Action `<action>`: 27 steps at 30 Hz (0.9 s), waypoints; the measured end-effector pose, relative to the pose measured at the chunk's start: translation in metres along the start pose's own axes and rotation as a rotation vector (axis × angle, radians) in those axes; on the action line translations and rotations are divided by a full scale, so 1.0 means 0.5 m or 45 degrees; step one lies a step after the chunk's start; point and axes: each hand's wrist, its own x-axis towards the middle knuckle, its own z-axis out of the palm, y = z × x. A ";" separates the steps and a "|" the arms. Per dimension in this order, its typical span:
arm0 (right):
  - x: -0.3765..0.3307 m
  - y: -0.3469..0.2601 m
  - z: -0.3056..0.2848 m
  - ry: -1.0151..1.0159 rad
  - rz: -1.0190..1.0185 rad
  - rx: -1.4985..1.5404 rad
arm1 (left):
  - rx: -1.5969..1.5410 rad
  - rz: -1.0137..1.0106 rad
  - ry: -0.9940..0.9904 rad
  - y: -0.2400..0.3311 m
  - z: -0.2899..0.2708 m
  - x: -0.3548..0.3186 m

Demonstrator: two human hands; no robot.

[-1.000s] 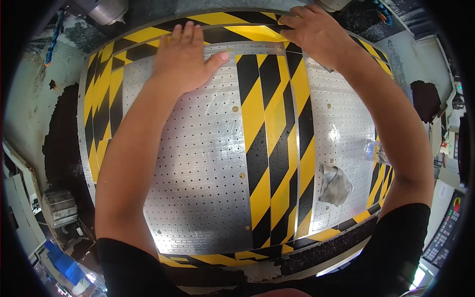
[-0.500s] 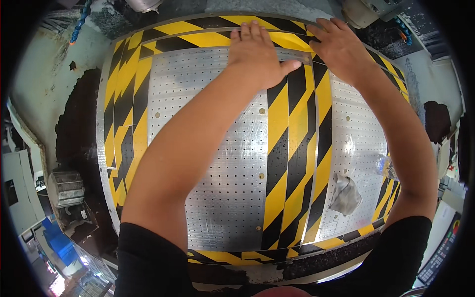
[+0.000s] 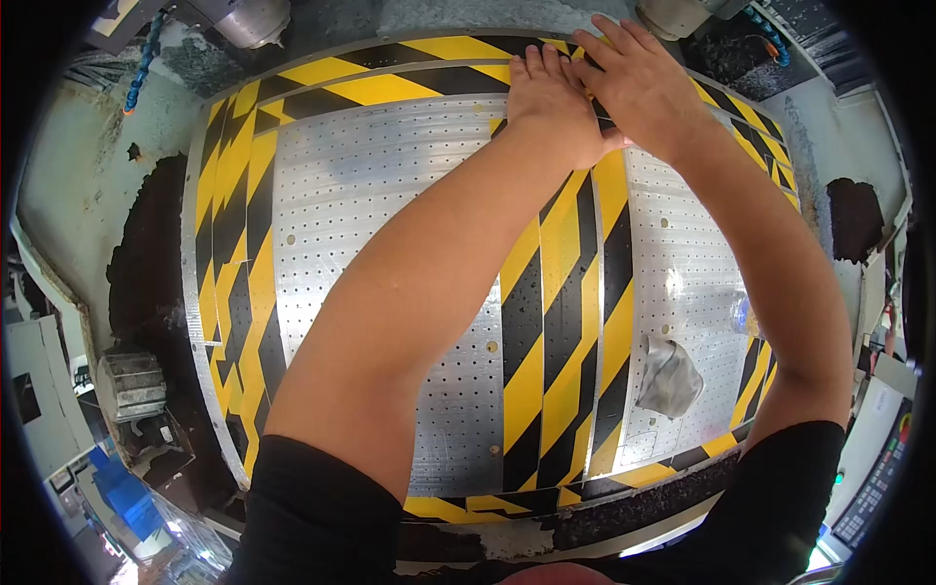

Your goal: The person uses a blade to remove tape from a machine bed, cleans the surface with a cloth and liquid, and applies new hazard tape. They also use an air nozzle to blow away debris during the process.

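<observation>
Yellow-and-black striped tape (image 3: pixel 385 90) runs along the far edge of a perforated metal plate (image 3: pixel 361 156). My left hand (image 3: pixel 556 107) lies flat on this tape right of the middle, fingers stretched forward and thumb out to the right. Close beside it, my right hand (image 3: pixel 639 88) reaches over the same edge with its fingers extended, nearly touching the left fingers. The tape under both hands is hidden. More striped tape (image 3: pixel 561 331) crosses the plate from far to near, and another band (image 3: pixel 229 234) covers its left side.
On the plate's right section lies a crumpled grey cloth (image 3: pixel 671 380). A clear plastic item (image 3: pixel 746 317) sits partly behind my right forearm. Metal machine heads (image 3: pixel 252 21) hang beyond the far edge. A control panel with buttons (image 3: pixel 863 487) stands at the lower right.
My left hand has slid right along the far tape edge, toward my right hand. The right hand has shifted slightly left and farther away. The whole view has shifted a little.
</observation>
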 end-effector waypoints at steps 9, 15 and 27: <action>-0.056 -0.043 -0.036 0.225 0.194 0.275 | -0.148 0.132 0.109 -0.048 0.024 -0.049; -0.186 -0.093 -0.093 -0.055 0.339 0.600 | -0.028 0.002 0.124 -0.190 0.024 -0.117; -0.265 -0.033 -0.007 -0.315 0.776 0.603 | 0.069 -0.042 0.013 -0.031 0.005 -0.017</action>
